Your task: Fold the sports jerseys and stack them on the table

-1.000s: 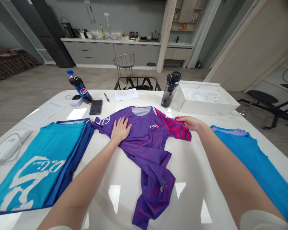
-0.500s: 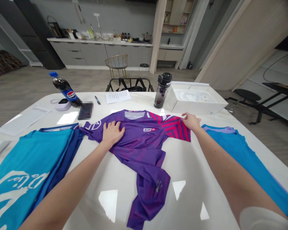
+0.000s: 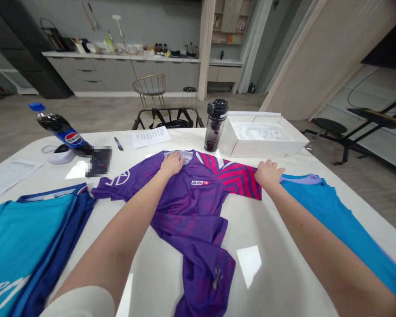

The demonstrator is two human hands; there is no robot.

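Observation:
A purple jersey (image 3: 188, 200) lies on the white table, its collar at the far side and its lower part bunched and twisted toward me. My left hand (image 3: 172, 164) is at the collar, with bent fingers closed on the fabric near the neckline. At the striped pink sleeve (image 3: 239, 178), my right hand (image 3: 269, 172) pinches the cuff edge; the thumb is partly hidden. A stack of folded blue shirts (image 3: 36, 233) sits to the left, nearest my left forearm. Another blue shirt (image 3: 320, 207) lies flat beside my right forearm.
Toward the back stand a cola bottle (image 3: 61, 130), a dark tumbler (image 3: 215, 125) and an open white box (image 3: 264, 147). A pen (image 3: 118, 144), a printed sheet (image 3: 151, 137) and a pale purple device (image 3: 61, 155) lie there too. A chair (image 3: 150, 86) stands beyond the table.
My left hand has moved from the jersey's chest up and right to the collar. My right hand stays at the sleeve cuff, its fingers more curled. The view has shifted right.

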